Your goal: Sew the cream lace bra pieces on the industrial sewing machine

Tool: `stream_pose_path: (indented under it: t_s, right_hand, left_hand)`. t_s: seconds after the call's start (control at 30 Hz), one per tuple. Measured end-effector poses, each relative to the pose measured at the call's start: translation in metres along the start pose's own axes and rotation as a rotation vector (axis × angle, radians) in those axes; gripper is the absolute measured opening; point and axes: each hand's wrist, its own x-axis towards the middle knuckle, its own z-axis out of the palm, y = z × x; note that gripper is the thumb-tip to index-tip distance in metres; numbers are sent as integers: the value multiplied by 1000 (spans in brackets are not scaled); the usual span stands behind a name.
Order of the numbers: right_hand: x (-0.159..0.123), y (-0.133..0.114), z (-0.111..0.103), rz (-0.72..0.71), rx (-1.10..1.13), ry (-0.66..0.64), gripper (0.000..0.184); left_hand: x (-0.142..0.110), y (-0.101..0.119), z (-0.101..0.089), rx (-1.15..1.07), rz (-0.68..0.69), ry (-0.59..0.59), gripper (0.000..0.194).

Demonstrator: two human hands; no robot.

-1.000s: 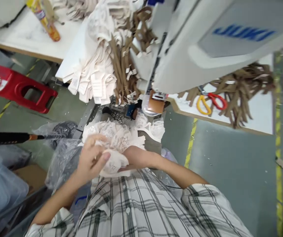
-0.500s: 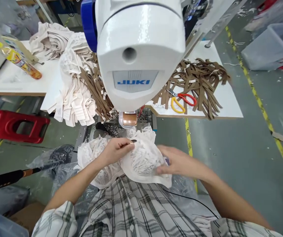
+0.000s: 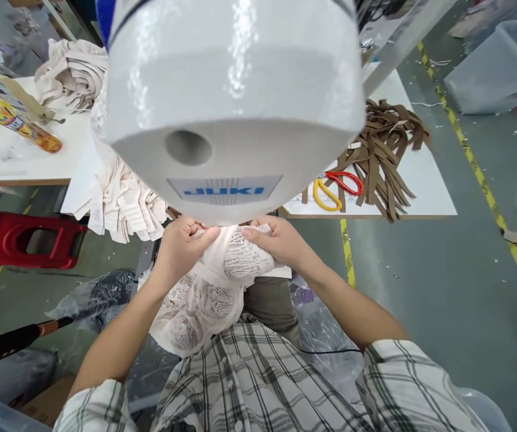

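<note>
A white lace bra point(image 3: 247, 258) hangs between my two hands, just below the head of a white sewing machine point(image 3: 235, 78). My left hand point(image 3: 184, 246) pinches its fabric on the left, thumb pointing right. On the other side my right hand point(image 3: 280, 240) grips the edge near a lace cup, thumb on top. More of the lace fabric point(image 3: 190, 312) drapes down to my lap on the left. The machine's head hides the needle area and part of my fingertips.
Cream fabric strips point(image 3: 123, 204) are heaped left of the machine. On the right lie brown strips point(image 3: 384, 156) and scissors point(image 3: 330, 191) with red and yellow handles. A drink bottle point(image 3: 24, 126) lies on the left table. A red plastic stool point(image 3: 28, 240) stands lower left.
Both hands have moved up toward the machine with the bra, and my right hand now grips its edge. The head view has shifted closer to the machine. The dark object by my left fingertips no longer shows.
</note>
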Motion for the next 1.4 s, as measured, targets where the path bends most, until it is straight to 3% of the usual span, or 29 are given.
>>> stream_pose_path:
  t_s: [0.27,0.37,0.53,0.6,0.7,0.77,0.83,0.93,1.1,1.23,1.4]
  right_hand:
    - [13,-7,-5,14,55,33,45]
    - [15,-5,-6,18,77,31,46]
    - [18,24,-3,47,200,15,49]
    - [20,46,1,-4,312,-72,61]
    - [19,79,4,-70,330,-368,80]
    - [14,96,2,-31,248,-537,74]
    - [7,109,-2,32,243,-602,62]
    - [-7,123,-8,135,386,-561,47]
    - [-24,132,-8,214,553,-374,42]
    - [-32,125,-8,176,598,-302,38]
    - [-40,113,-21,114,604,-214,40]
  left_hand:
    - [10,-5,4,13,-118,-16,57]
    - [11,-5,3,20,-104,-26,55]
    - [11,-3,2,31,-89,-13,56]
    - [10,-2,0,43,-102,-10,57]
    - [10,0,-3,89,-124,17,56]
    - [11,-1,-4,123,-97,27,52]
    - [12,-2,-5,134,-46,32,45]
    - [12,-4,-4,115,-14,45,40]
    - [10,-1,-1,49,-29,37,44]
    - [8,-6,-3,35,29,57,20]
    - [-10,-16,-4,206,208,266,12]
